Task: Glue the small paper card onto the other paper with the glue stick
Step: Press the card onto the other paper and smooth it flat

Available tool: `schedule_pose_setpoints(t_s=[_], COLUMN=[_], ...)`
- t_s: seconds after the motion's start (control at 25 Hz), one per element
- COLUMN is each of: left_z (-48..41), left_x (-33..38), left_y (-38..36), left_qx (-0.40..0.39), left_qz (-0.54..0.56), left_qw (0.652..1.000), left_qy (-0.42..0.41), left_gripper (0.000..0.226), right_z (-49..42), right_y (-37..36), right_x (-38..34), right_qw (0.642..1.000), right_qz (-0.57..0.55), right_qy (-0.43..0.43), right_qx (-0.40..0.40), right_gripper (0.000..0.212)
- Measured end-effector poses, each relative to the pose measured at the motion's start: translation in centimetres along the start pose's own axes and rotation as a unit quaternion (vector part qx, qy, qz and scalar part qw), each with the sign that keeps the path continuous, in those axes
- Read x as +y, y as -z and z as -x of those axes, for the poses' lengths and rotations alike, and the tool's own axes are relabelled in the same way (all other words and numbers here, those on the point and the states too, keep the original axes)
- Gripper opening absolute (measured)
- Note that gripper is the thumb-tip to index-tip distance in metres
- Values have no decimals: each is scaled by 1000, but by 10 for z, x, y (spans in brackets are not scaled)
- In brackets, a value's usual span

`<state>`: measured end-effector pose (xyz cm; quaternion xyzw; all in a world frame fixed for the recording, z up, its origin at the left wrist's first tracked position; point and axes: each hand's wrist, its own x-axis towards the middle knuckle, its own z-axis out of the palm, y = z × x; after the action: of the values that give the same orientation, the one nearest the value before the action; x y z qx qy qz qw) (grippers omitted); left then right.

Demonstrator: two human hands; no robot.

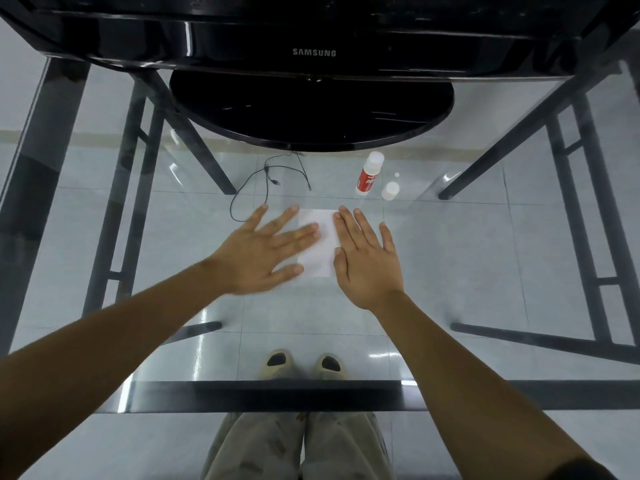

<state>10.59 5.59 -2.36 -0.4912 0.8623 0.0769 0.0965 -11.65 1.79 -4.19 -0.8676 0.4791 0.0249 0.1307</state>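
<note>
A white paper [320, 247] lies flat on the glass table [467, 237] between my two hands. I cannot tell the small card from the other paper; only one white sheet shows. My left hand [266, 251] is flat with fingers spread, and its fingertips rest on the paper's left part. My right hand [367, 258] lies flat with fingers apart on the paper's right edge. A red and white glue stick [369, 174] stands uncapped beyond the paper. Its white cap [390, 190] stands just to its right.
A black monitor base [311, 109] sits at the far side, under the screen bezel [313, 51]. A thin black cable [270, 181] loops on the glass left of the glue stick. Dark table legs [519, 133] and my shoes [304, 365] show through the glass.
</note>
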Motion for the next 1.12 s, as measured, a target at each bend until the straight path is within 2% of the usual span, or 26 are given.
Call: schedule_pose_setpoints(t_s=[0.08,0.12,0.28,0.48,0.64,0.8,0.96,1.04,1.12], left_z=[12,10,-16,-13,-18,-17,-17,-17,-16], left_x=[17,14,-10,44,64,64,65,65,64], left_y=[-7,-9,0,-11,-18,-23,-22,-22,-22], left_qx=[0,0,-6,33,57,73,84,85,82], left_qz=[-12,-14,34,153,147,134,138,142,140], left_qw=[999,1000,994,961,940,941,939,939,940], left_qy=[-33,-24,104,227,303,303,302,302,300], left_gripper=[59,58,54,58,54,54,52,52,52], right_z=[0,0,-1,0,0,0,7,20,33], right_y=[-1,-1,-2,-3,-3,0,10,14,11], right_x=[0,1,1,1,1,2,13,19,21], right_qw=[1000,1000,1000,1000,1000,1000,988,989,980], right_qz=[0,0,-5,-2,1,-16,-149,-107,-31], right_qy=[0,0,-1,4,3,14,45,99,187], right_qx=[-1,-1,3,9,9,-4,-8,-22,-55], right_gripper=[55,55,55,56,56,55,57,57,57])
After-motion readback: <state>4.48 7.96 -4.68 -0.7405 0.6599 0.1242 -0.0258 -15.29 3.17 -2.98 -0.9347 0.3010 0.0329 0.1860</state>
